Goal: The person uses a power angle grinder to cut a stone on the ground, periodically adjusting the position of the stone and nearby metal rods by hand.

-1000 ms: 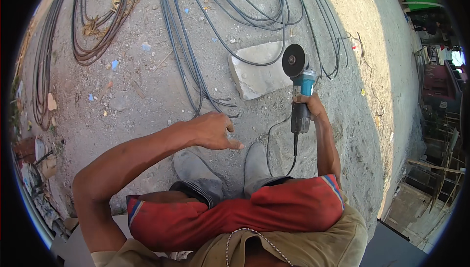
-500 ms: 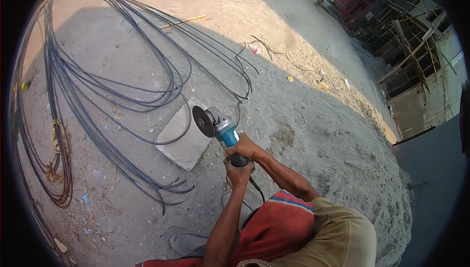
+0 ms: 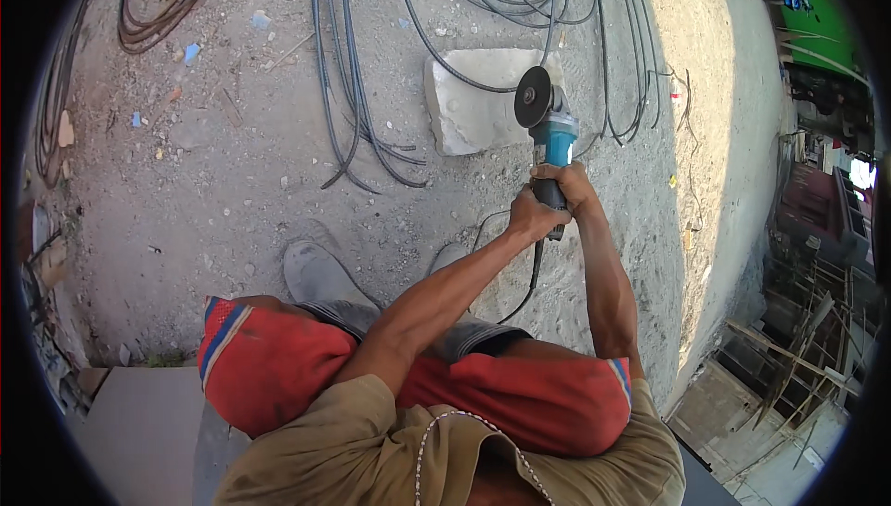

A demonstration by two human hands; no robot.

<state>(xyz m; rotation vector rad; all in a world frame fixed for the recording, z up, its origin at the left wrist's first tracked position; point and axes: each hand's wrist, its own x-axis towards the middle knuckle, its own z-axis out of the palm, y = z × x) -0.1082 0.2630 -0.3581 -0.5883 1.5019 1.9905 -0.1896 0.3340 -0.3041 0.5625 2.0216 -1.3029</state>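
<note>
My two hands hold an angle grinder (image 3: pixel 557 139) with a teal body, a grey metal head and a dark round disc (image 3: pixel 534 97). My left hand (image 3: pixel 536 215) wraps round the black rear end of its handle, where the cord (image 3: pixel 535 269) comes out. Just ahead, my right hand (image 3: pixel 573 185) grips the body. The disc points away from me, over the right part of a pale concrete slab (image 3: pixel 464 121). A bent steel rod (image 3: pixel 459 76) crosses the slab and runs behind the disc; I cannot tell whether they touch.
Bundles of steel rods (image 3: pixel 348 88) lie beyond my shoes (image 3: pixel 320 274), their loose ends left of the slab. More looped rods (image 3: pixel 172 23) lie at the far left. The ground (image 3: pixel 232 181) is dusty and gravelly. Wooden poles (image 3: pixel 798 357) lean by a structure at the right.
My view has turned and tilted down, so the slab and rods sit higher and my lap shows more. Both hands keep their hold on the grinder.
</note>
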